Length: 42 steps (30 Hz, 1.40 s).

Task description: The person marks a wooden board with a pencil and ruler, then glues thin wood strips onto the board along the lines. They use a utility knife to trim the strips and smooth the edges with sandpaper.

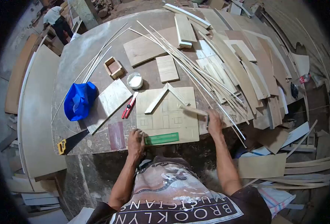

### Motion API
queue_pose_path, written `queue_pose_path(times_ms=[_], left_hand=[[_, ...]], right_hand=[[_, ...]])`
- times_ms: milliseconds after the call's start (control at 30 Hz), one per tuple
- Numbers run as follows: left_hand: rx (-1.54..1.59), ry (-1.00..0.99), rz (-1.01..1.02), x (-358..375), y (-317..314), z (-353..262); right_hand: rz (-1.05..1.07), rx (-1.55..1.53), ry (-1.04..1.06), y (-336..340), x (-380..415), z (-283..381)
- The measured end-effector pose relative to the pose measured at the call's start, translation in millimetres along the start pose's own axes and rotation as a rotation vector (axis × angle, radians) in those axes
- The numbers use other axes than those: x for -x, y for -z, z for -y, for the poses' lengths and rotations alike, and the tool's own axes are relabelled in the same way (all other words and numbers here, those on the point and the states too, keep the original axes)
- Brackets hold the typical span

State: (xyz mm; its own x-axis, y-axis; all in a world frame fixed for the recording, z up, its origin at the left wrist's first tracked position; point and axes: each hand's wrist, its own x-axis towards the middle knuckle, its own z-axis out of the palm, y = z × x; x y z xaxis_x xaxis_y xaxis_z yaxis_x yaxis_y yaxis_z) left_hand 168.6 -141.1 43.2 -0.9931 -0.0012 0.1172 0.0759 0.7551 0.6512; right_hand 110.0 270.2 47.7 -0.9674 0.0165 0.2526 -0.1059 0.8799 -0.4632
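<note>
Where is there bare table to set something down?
The widest bare patch is the table's far-left corner, outside the thin strips. A smaller one separates saw and purple piece. Boards crowd the right.

"BROOKLYN" and "MUSICIANS" in pale letters on the dark shirt (pixel 172 194).

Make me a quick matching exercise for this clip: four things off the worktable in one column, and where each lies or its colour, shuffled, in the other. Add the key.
Things:
1. Handsaw
2. Ruler
3. Utility knife
4. Bag

Descriptions:
A. Green, on the drawn-on board, near the left hand
B. Blue and crumpled
C. Red, just left of the drawn-on board
D. Yellow-handled, at the near left corner of the worktable

Right pairs: 1-D, 2-A, 3-C, 4-B
</note>
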Motion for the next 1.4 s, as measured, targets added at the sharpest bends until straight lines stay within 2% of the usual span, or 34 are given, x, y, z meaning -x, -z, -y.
queue_pose_path(times_ms=[33, 133, 167, 233, 267, 300, 367, 433, 500, 533, 567, 633, 667, 700, 767, 833, 900, 933, 1000, 1067, 1133, 1167, 1233, 1300, 1367, 1400], left_hand=[[-0.005, -0.004, 0.006, 4.1, 5.8, -2.9], [-0.104, -0.153, 0.158, 15.4, 18.5, -9.1], [-0.099, -0.166, 0.156, 13.9, 19.5, -6.2], [-0.250, -0.250, 0.303, 11.1, 15.9, 6.0], [-0.237, -0.249, 0.334, 9.8, 7.4, 21.1], [-0.229, -0.263, 0.344, 5.6, 12.8, 19.7], [-0.217, -0.327, 0.427, -3.8, 34.1, 6.1], [-0.271, -0.388, 0.435, -8.3, 39.4, 17.2], [-0.353, -0.515, 0.458, -2.6, 25.6, 47.5], [-0.317, -0.515, 0.475, -4.0, 28.8, 45.3], [-0.315, -0.525, 0.482, -5.6, 29.7, 42.2], [-0.300, -0.444, 0.585, -10.0, 32.3, 39.6], [-0.255, -0.409, 0.612, -10.8, 9.2, 65.7], [-0.251, -0.420, 0.607, -8.9, 15.0, 66.5], [-0.040, -0.425, 0.599, -7.7, 30.1, 62.7], [0.020, -0.445, 0.591, -5.2, 35.2, 67.8], [0.107, -0.506, 0.636, -8.5, 43.7, 66.6], [0.110, -0.460, 0.688, -9.4, 46.6, 63.4], [0.072, -0.503, 0.657, -12.4, 53.0, 50.9], [0.028, -0.545, 0.615, -20.4, 61.0, 29.5], [0.007, -0.531, 0.357, -26.8, 65.4, 6.1], [0.005, -0.520, 0.347, -30.5, 52.4, 11.6], [0.271, -0.302, 0.163, -39.9, 27.8, 23.6], [0.290, -0.112, 0.081, -45.5, 13.0, 30.5], [0.424, 0.140, 0.107, -49.4, 10.9, 22.3], [0.417, 0.149, 0.096, -54.1, 4.1, 25.2]], right_hand=[[-0.002, -0.004, -0.008, 1.2, 5.0, -2.1], [-0.051, 0.002, -0.377, -1.4, 20.0, -0.9], [-0.063, 0.007, -0.380, -4.8, 20.5, 1.3], [-0.065, 0.115, -0.463, -19.8, 25.4, -1.4], [-0.040, 0.251, -0.462, -39.6, 24.6, -17.9], [-0.046, 0.261, -0.477, -37.7, 22.0, -15.5], [-0.077, 0.345, -0.392, -31.2, 18.5, -0.9], [-0.160, 0.305, -0.312, -11.0, 4.5, 41.9], [-0.476, 0.118, 0.114, 3.6, -0.2, 98.0], [-0.476, 0.179, 0.192, 8.0, 1.9, 122.7], [-0.468, 0.149, 0.180, 5.2, 5.2, 145.1], [-0.227, -0.103, -0.004, -31.1, 22.9, 148.3], [-0.057, -0.057, -0.048, -44.7, 34.9, 153.3], [0.112, -0.011, -0.089, -53.8, 48.2, 162.5], [0.279, 0.000, 0.022, -67.2, 79.4, 191.6], [0.336, 0.026, 0.111, -74.5, 102.1, 215.7], [0.350, 0.057, 0.086, -76.7, 108.0, 218.4], [0.317, 0.043, 0.097, -79.9, 108.5, 213.1], [0.176, 0.014, 0.181, -79.8, 108.7, 200.6], [0.124, -0.042, 0.129, -56.6, 106.7, 184.7], [0.026, -0.080, 0.010, -36.2, 103.1, 156.4], [-0.025, -0.061, -0.055, -26.2, 100.5, 137.7], [-0.124, -0.118, -0.213, -19.8, 90.4, 91.3], [-0.118, -0.059, -0.212, -9.5, 77.6, 51.8], [-0.215, 0.042, -0.331, -7.6, 64.1, 23.4], [-0.168, 0.134, -0.391, -3.1, 54.6, 17.4]])
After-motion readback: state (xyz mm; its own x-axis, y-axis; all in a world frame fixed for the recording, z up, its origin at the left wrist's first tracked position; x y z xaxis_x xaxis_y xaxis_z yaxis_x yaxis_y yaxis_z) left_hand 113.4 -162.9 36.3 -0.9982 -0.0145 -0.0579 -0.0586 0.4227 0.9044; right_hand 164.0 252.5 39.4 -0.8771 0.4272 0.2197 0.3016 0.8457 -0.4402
